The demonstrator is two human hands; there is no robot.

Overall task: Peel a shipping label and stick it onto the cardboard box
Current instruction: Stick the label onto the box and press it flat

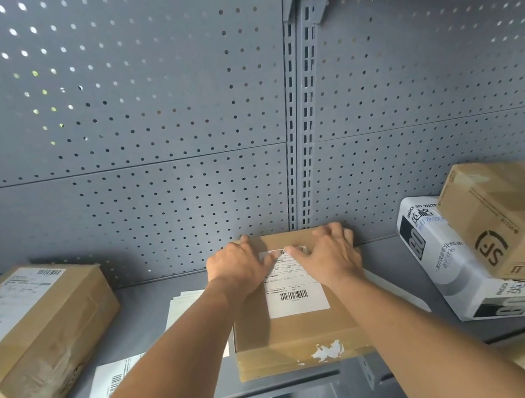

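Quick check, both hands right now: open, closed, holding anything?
Left hand: open, flat, pressing the shipping label onto the cardboard box.
Right hand: open, flat, pressing the same label; holding nothing.

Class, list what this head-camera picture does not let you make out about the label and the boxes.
- Shipping label: print too small to read; its far end is hidden under the left hand and right hand.
- Cardboard box: far edge covered by both hands.
- Right-hand carton: blurred, cut off by the frame edge.
- Loose sheets: partly hidden by the left forearm.
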